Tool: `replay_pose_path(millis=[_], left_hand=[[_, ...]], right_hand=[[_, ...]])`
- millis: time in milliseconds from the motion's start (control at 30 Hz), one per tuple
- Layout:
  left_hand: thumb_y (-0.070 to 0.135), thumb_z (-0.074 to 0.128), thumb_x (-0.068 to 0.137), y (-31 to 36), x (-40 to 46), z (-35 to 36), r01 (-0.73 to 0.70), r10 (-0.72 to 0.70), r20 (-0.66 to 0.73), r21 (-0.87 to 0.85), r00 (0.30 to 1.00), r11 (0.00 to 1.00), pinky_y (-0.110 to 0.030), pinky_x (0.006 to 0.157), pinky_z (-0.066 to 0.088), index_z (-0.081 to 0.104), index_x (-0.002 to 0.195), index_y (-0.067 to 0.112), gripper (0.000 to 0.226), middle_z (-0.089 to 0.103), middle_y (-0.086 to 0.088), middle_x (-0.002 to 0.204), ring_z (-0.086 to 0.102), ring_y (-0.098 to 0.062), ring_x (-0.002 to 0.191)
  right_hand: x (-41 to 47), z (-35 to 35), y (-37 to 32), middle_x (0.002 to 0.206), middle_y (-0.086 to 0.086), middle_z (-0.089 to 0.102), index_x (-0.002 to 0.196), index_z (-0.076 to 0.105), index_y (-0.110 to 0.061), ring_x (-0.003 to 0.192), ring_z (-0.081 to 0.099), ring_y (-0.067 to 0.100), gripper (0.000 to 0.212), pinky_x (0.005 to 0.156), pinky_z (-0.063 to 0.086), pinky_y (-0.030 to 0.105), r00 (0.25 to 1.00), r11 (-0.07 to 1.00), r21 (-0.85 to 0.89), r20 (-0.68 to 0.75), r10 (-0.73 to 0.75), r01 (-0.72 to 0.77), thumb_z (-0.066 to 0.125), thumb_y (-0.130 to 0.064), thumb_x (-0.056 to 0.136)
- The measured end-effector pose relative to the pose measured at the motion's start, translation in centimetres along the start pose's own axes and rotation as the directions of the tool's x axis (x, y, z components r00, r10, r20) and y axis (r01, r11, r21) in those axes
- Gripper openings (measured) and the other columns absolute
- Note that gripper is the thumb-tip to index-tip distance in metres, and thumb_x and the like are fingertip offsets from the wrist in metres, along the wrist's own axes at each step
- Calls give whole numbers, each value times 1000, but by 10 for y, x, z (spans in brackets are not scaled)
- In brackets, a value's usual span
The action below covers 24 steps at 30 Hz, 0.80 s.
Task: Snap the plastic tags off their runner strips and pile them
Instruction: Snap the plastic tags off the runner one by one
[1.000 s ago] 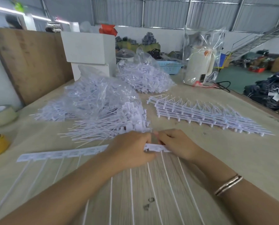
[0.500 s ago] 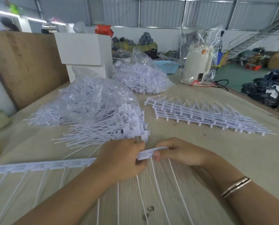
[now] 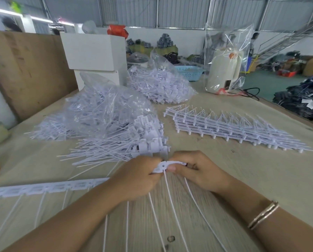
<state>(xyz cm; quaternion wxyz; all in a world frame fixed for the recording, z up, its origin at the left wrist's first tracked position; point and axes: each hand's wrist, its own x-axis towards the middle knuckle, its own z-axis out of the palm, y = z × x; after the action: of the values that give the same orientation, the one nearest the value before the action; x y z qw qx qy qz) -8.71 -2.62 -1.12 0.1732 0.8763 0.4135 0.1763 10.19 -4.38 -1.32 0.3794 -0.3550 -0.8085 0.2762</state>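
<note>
Snapping: both hands meet on one strip (image 3: 48,187), bent upward at the joint between them.
Left hand (image 3: 135,180): fingers curled round the strip just left of the bend.
Right hand (image 3: 194,171): thumb and fingers pinch the end tag (image 3: 174,163), its tails hanging toward the body.
Strip: the rest runs left from the hands, flat on the table (image 3: 261,171), with several tags and tails joined on (the far end leaves the frame).
Done: a pile (image 3: 134,144) of loose tags lies just beyond the hands.
Spent: a stack of runners (image 3: 234,131) lies beyond and right of the hands.
Bags (image 3: 101,113): two clear ones full of white tags sit past the pile; whether snapped or not I cannot tell.
Left: most of this strip, by my judgement.
</note>
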Motion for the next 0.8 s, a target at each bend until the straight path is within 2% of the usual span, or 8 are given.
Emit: replay_pose_path(millis=[100, 167, 233, 367, 433, 533, 700, 800], left_hand=[[21, 50, 96, 3, -1, -2, 5, -7, -11, -146, 1000, 989, -31, 61, 37, 52, 68, 21, 27, 53, 4, 64, 50, -14, 63], [22, 49, 96, 2, -4, -6, 61, -79, -39, -347, 996, 936, -23, 57, 36, 57, 64, 27, 34, 54, 12, 60, 48, -5, 57], [16, 49, 95, 2, -8, -11, 61, -96, -65, -401, 993, 914, -16, 51, 29, 52, 55, 34, 44, 46, 14, 53, 41, 1, 50], [20, 58, 85, 5, -10, -9, -48, 44, -131, -24, 990, 999, -21, 49, 28, 38, 61, 33, 34, 48, 12, 56, 45, -1, 52], [34, 56, 84, 8, -11, -6, -40, 58, -142, 122, 988, 992, -25, 49, 27, 39, 79, 33, 18, 46, 13, 61, 43, -3, 54], [44, 54, 80, 10, -13, -2, -7, 35, -175, 158, 984, 987, -25, 51, 35, 36, 102, 36, 30, 42, 19, 68, 48, -3, 60], [50, 56, 75, 24, -15, 3, -45, 81, -215, 167, 973, 985, -15, 47, 30, 25, 95, 36, 40, 43, 16, 79, 49, -3, 62], [58, 53, 71, 23, -18, -4, -97, 118, -173, 124, 978, 987, -15, 55, 35, 25, 100, 39, 44, 39, 23, 90, 52, -1, 74]], right_hand=[[1, 1, -5, 67, -18, 58, 90, 69, -16, 63, 51, -5, 16, 63, 39, 13, 997, 998, 2, -33, -69, 69, 58, -5, 89], [2, -4, -9, 68, -16, 61, 82, 66, -25, 64, 54, -4, 21, 63, 41, 12, 981, 994, 62, -178, -81, 93, 56, -8, 88], [-1, -16, -6, 66, -9, 60, 75, 67, -14, 63, 53, 3, 17, 61, 41, 15, 956, 990, 130, -293, -7, 48, 54, -13, 86], [-6, -27, 2, 74, 7, 55, 77, 63, 7, 69, 52, 15, 19, 67, 38, 21, 993, 990, -72, 18, 120, -118, 63, -9, 88], [-3, -24, 4, 80, -6, 54, 88, 68, 0, 76, 51, 0, 6, 74, 37, 16, 984, 969, -225, 115, 135, -106, 66, -5, 85], [0, -19, 4, 87, -15, 50, 120, 63, -13, 83, 47, -4, 33, 79, 38, 16, 988, 940, -330, 92, 121, -85, 66, -15, 87], [0, 2, -12, 76, 2, 58, 80, 67, -12, 74, 54, 14, 39, 73, 45, 37, 997, 985, -156, -18, 69, -71, 51, -48, 84], [2, 12, -12, 75, 8, 61, 68, 66, -10, 75, 57, 21, 28, 74, 46, 40, 998, 991, -122, 37, 55, -50, 61, -31, 86]])
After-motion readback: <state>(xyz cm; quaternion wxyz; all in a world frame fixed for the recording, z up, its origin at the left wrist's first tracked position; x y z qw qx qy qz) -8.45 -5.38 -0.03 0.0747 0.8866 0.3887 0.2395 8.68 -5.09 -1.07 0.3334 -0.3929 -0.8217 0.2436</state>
